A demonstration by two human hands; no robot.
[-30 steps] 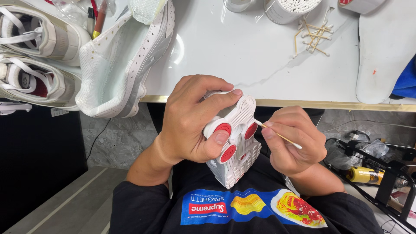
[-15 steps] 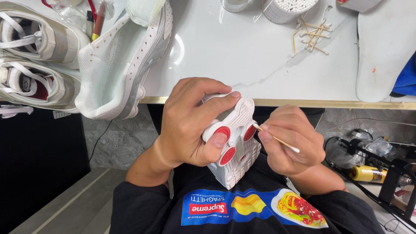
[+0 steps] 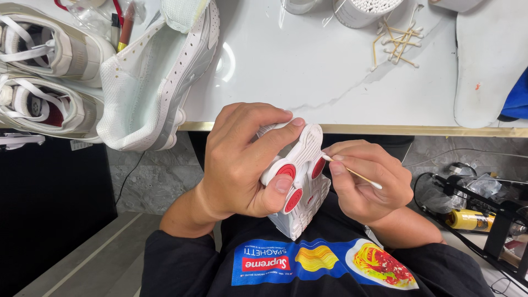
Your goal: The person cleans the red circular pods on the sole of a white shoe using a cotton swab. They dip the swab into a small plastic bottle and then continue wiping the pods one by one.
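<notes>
My left hand (image 3: 242, 162) grips a white sneaker (image 3: 301, 181) sole-up in front of my chest; its sole has round red pads. My thumb presses on the sole beside a red pad. My right hand (image 3: 366, 179) pinches a thin cotton swab (image 3: 352, 171), whose tip touches the sole's edge near the upper red pad. Both hands are just below the white table's gold-trimmed front edge (image 3: 385, 130).
A white mesh shoe (image 3: 157, 82) hangs over the table edge at left, next to two beige-and-white sneakers (image 3: 41, 71). Used swabs (image 3: 399, 41) lie by a cup of swabs (image 3: 366, 8). A white insole (image 3: 489, 60) lies at right. A black rack with bottles (image 3: 484, 214) stands lower right.
The right hand has shifted the swab slightly along the sole's edge. The left hand and sneaker have hardly moved.
</notes>
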